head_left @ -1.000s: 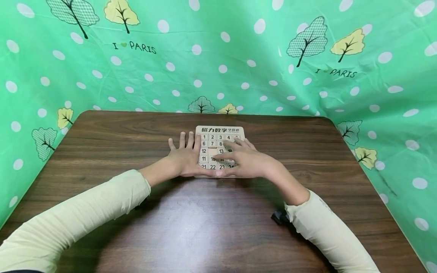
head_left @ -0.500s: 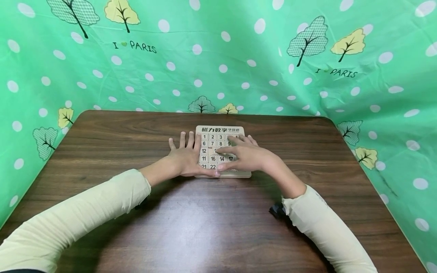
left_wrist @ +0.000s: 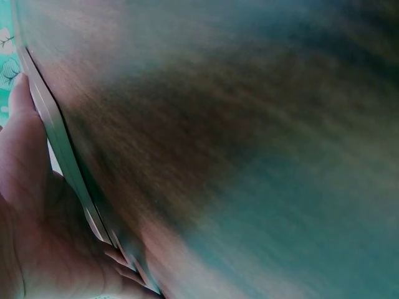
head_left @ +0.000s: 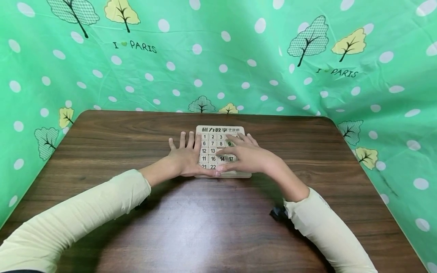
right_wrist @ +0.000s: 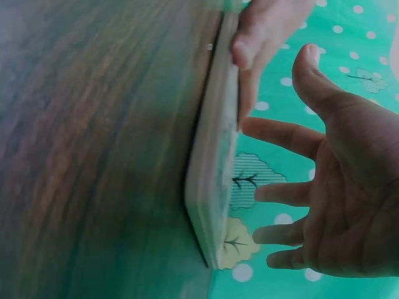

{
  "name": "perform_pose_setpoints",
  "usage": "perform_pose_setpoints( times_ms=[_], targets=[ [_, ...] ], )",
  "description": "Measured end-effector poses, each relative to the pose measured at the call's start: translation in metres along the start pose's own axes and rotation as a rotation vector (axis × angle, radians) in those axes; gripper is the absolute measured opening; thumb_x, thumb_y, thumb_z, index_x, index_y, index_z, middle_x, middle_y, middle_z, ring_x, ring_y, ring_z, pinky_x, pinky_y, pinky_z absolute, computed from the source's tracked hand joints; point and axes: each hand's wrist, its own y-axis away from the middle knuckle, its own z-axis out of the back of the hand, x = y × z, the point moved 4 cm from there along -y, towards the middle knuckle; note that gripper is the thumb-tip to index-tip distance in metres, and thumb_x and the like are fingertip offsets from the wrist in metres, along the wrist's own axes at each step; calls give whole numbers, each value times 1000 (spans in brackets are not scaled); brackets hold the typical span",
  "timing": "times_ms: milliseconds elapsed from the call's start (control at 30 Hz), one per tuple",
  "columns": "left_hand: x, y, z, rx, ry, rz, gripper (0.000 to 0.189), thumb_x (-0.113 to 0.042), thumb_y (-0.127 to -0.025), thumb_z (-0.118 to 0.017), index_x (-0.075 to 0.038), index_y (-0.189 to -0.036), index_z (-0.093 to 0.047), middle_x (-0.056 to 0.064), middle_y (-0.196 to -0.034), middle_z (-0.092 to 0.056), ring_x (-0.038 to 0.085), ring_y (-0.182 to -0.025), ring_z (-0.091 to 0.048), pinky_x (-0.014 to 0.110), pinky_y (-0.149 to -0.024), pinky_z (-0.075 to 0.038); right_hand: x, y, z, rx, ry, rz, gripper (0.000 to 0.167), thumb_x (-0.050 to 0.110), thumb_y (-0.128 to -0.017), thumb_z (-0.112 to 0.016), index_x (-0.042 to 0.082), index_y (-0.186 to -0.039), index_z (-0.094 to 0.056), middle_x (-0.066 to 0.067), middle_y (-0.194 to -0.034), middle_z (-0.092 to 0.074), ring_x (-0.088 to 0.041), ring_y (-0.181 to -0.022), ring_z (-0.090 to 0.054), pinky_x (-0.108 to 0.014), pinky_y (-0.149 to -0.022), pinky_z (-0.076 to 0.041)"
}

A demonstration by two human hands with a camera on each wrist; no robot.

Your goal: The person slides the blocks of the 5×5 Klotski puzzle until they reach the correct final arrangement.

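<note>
A cream sliding number puzzle [head_left: 247, 174] lies flat on the table, its numbered tiles facing up. My left hand [head_left: 184, 161] is spread at the puzzle's left side, forefinger along that edge and thumb along the near edge. In the left wrist view, the palm sits against the puzzle's rim [left_wrist: 65, 149]. My right hand [head_left: 252, 157] reaches over the right half with fingers extended, covering several tiles. Its index fingertip is just right of the 13 tile [head_left: 212, 151], at the middle of the third row. The right thumb meets the left thumb near the front edge.
The dark wood-grain table [head_left: 191, 235] extends around the puzzle on all sides. A green dotted cloth [head_left: 218, 68] with printed trees hangs behind the table and along both sides. A small black object [head_left: 278, 213] shows under the right sleeve [head_left: 327, 227].
The 13 tile has slid one place left, into the gap beside 12. My right hand shifted slightly away from me and its index finger moved up to the third row. The left hand stayed put.
</note>
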Motion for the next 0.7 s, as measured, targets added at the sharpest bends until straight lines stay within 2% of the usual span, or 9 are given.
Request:
perform_pose_setpoints(
  times_ms=[167, 333, 700],
  targets=[
    [-1, 2, 2, -6, -15, -4, 167, -112, -72, -57, -5, -180, 13, 28, -188, 9, 54, -174, 10, 88, -131, -2, -1, 11, 1, -10, 12, 8, 59, 63, -101, -78, 31, -150, -75, -21, -188, -24, -60, -173, -12, -78, -139, -4],
    [-4, 3, 4, -1, -11, -6, 164, -109, -75, -60, -5, -179, 15, 28, -188, 11, 54, -174, 11, 88, -131, -1, -6, 14, -4, 13, 13, -4, 56, 62, -102, -76, 34, -151, -74, -22, -188, -25, -63, -172, -12, -81, -137, -3],
    [-4, 5, 4, 8, -9, -8, 165, -111, -74, -57, -5, -180, 11, 28, -188, 8, 54, -175, 8, 88, -132, -3, -18, -2, 0, 7, 50, -64, 61, 66, -103, -73, 38, -157, -69, -21, -188, -24, -61, -174, -3, -81, -137, 0]
  ],
)
